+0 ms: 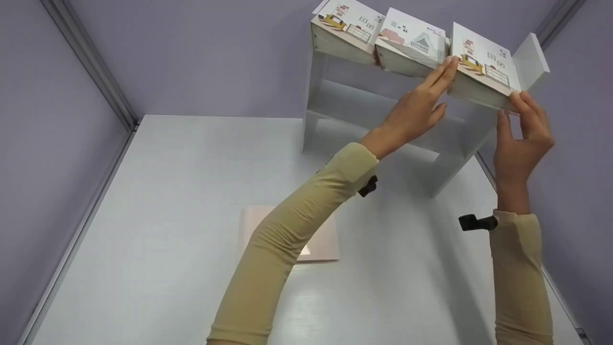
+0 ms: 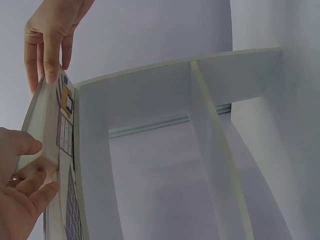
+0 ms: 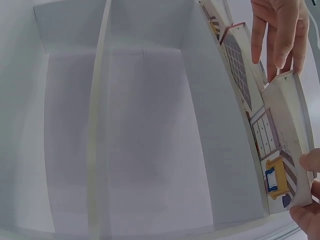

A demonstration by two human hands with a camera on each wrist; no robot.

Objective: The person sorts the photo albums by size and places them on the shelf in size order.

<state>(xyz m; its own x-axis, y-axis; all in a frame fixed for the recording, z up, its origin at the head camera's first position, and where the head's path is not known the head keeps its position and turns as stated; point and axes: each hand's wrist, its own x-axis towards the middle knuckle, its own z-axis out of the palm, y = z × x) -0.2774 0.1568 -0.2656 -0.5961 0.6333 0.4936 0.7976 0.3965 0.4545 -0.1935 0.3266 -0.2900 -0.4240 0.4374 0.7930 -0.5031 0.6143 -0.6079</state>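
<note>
Three thick white books lie along the top of a white shelf unit [image 1: 450,167], their cream edges toward me. My left hand [image 1: 409,112] has two straight fingers against the left end of the rightmost book [image 1: 493,57]. Its thumb stands apart from those fingers in the head view. At that book's right front corner my right hand [image 1: 524,139] pinches with bent fingers and thumb. In the right wrist view the right thumb [image 3: 311,161] lies on the edge of the book. The middle book [image 1: 414,36] sits just left of my left fingertips, and the leftmost book [image 1: 352,19] is beyond it.
A pale pink flat thing, like a book [image 1: 323,239], lies on the white table [image 1: 167,191], partly covered by my left forearm. The shelf unit has an upright end panel [image 1: 531,60] at the right and an inner board [image 2: 215,130]. Purple walls [image 1: 215,57] enclose the table.
</note>
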